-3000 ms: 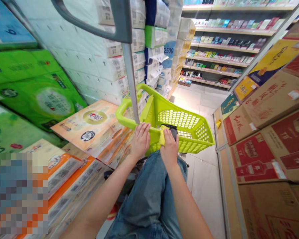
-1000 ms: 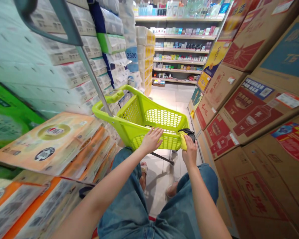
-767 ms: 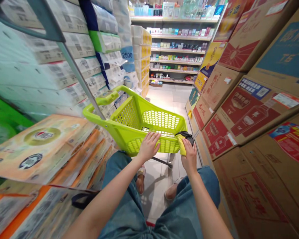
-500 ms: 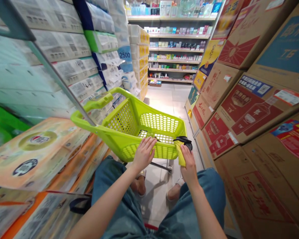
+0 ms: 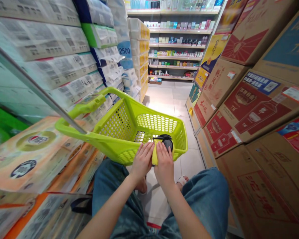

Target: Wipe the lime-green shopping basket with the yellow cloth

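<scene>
A lime-green shopping basket cart point(image 5: 129, 118) with perforated sides stands in front of my knees. My left hand point(image 5: 142, 161) lies with outstretched fingers over its near rim. Right beside it, my right hand point(image 5: 164, 162) presses its fingers on a yellow cloth point(image 5: 154, 152) at the same rim. A black, soft-looking piece point(image 5: 166, 140) bunches up behind the right fingers, over the basket's inside; whether it is joined to the yellow cloth I cannot tell. Both thumbs are mostly hidden. The basket's visible floor shows only its holes.
Stacked cartons point(image 5: 254, 106) wall the right side. Wrapped paper packs point(image 5: 47, 39) rise on the left, above an orange-topped pack point(image 5: 35, 142). A metal pole point(image 5: 37, 86) slants up from the cart handle. Shelves of small goods point(image 5: 174, 49) close the aisle's far end.
My right hand has slid left along the near rim with the yellow cloth and black piece, up to my left hand. The cart's handle end has shifted left and nearer.
</scene>
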`<state>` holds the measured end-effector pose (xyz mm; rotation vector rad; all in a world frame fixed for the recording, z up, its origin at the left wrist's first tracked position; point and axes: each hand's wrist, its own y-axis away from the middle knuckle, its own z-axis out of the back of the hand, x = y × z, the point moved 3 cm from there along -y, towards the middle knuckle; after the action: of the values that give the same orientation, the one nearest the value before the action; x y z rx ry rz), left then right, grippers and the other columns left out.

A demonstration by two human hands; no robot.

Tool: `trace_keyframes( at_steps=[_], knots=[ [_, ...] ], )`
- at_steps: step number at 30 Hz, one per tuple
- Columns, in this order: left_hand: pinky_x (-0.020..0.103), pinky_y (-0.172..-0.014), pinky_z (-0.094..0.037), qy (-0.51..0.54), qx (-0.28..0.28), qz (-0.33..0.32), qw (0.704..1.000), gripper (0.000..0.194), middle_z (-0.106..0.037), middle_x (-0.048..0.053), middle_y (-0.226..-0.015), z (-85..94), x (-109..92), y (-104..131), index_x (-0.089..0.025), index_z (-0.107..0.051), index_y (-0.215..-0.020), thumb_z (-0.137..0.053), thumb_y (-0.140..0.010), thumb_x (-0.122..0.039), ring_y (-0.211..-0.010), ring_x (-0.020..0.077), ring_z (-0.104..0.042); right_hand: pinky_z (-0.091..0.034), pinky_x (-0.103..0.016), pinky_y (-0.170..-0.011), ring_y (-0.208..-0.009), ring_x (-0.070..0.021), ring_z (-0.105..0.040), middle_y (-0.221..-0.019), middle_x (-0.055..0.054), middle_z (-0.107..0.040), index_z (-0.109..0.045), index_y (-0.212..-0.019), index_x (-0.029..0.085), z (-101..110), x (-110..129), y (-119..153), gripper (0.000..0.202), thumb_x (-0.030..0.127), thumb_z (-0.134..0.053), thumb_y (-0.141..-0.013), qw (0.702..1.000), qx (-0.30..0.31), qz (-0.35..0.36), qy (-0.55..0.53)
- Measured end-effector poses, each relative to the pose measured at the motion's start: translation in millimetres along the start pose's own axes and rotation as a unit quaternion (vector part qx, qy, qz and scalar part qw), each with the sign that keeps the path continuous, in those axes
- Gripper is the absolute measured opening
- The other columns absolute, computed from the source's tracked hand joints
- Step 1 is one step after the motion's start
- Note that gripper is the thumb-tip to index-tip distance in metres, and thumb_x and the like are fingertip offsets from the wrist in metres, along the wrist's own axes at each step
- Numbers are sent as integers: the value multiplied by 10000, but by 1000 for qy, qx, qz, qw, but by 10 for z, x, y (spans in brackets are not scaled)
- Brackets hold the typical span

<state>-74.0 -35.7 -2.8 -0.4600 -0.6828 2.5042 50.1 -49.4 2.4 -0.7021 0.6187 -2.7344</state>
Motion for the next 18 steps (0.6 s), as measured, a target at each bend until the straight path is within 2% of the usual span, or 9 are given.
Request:
trace_keyframes(
  at_steps=[2, 4, 7, 9, 11, 14, 18],
  knots=[
    [462, -1212, -314, 1, -1, -2, 1000, 542, -552, 94, -1465, 0, 20, 5, -156, -428, -1487, -406, -948, -109, -1406, 239, -446, -194, -429, -1256, -1457, -190, -412, -1539, -92, -497, -436, -1491, 135, -3, 15, 11, 765, -12, -386, -742, 1000, 4, 20, -2],
    [453, -1210, -322, 2, -3, -2, 1000, 546, -558, 78, -1461, 3, 30, 5, -174, -429, -1486, -402, -948, -89, -1395, 226, -456, -145, -435, -1266, -1473, -175, -387, -1555, -74, -478, -390, -1521, 169, 49, -124, 99, 790, -10, -375, -752, 1000, 4, 25, -1],
    [456, -1216, -321, 11, -5, -1, 1000, 561, -553, 72, -1467, 6, 24, 4, -189, -421, -1491, -409, -942, -76, -1399, 220, -454, -115, -442, -1269, -1499, -166, -343, -1578, -60, -445, -323, -1555, 206, 187, -518, 291, 842, -5, -371, -741, 1000, -8, -2, 6],
    [461, -1218, -321, 17, -8, 2, 1000, 574, -551, 74, -1469, 0, 17, 5, -197, -411, -1499, -415, -938, -76, -1402, 221, -453, -135, -459, -1264, -1501, -175, -341, -1579, -63, -444, -314, -1557, 217, 278, -789, 396, 860, 3, -373, -726, 999, -22, -46, 10],
    [464, -1221, -322, 19, -11, 5, 1000, 584, -550, 75, -1469, -9, 11, 6, -203, -401, -1507, -420, -936, -80, -1404, 220, -454, -165, -483, -1254, -1489, -185, -364, -1567, -70, -462, -318, -1554, 221, 335, -958, 453, 860, 13, -369, -721, 995, -35, -87, 13],
    [468, -1223, -321, 12, -15, 10, 1000, 578, -552, 81, -1465, -12, -3, 5, -199, -389, -1512, -419, -944, -94, -1405, 221, -456, -159, -498, -1253, -1480, -201, -380, -1561, -93, -466, -298, -1563, 203, 327, -924, 439, 863, 23, -381, -723, 992, -44, -116, 37],
    [461, -1230, -308, -34, 16, 14, 999, 608, -499, 113, -1513, 8, -56, 14, -160, -334, -1545, -417, -944, -115, -1441, 242, -418, -72, -477, -1269, -1477, -223, -381, -1560, -122, -460, -298, -1563, 152, 194, -501, 290, 878, 8, -422, -706, 993, -40, -96, 59]
  ],
)
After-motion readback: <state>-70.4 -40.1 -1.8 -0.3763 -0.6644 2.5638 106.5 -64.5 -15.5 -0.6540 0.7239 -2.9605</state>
